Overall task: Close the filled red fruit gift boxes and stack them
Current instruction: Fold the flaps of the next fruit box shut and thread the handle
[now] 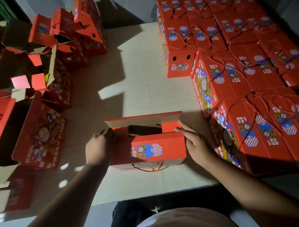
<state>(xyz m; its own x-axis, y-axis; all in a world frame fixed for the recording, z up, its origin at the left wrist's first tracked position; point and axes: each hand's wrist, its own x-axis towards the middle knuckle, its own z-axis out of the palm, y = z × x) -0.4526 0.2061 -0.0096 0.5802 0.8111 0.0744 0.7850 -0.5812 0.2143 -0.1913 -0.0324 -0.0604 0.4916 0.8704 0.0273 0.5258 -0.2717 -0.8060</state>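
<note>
A red fruit gift box [149, 149] stands on the pale cardboard sheet [137, 81] in front of me, its top partly open. The far lid flap stands upright, and a small red side flap [170, 126] is folded in at the right. My left hand [100, 147] rests against the box's left end, fingers curved over the left flap. At the right end my right hand [196, 141] touches the corner with straight fingers. A red rope handle [151, 168] hangs at the box's near side. The contents are hidden in shadow.
Several closed red boxes with rope handles [231, 51] lie stacked in rows at the right. Several open red boxes with raised flaps [59, 49] crowd the left side. The pale sheet's near edge [154, 195] lies just before my body.
</note>
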